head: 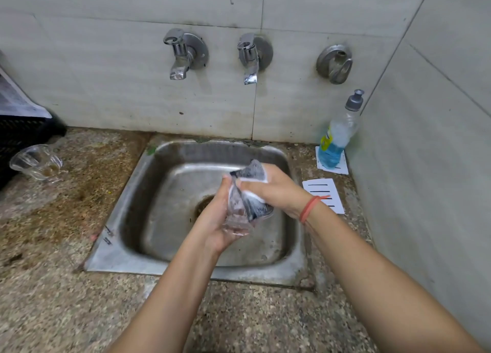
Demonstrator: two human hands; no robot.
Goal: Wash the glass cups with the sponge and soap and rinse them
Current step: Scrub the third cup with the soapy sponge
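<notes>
Over the steel sink (132,235) my left hand (215,219) grips a clear glass cup (236,219) from below. My right hand (276,190) holds a dark grey sponge (252,187) with white foam, folded over the cup's rim and pushed partly inside it. A second glass cup (36,163) lies tilted on the counter at the far left, with a brown residue in it. A soap bottle (336,140) with blue liquid and a grey cap stands at the back right corner.
Two taps (180,57) (249,57) and a valve handle (336,64) stick out of the tiled wall; no water runs. A white slotted tray (324,195) lies right of the sink. A black crate (16,140) sits at the far left.
</notes>
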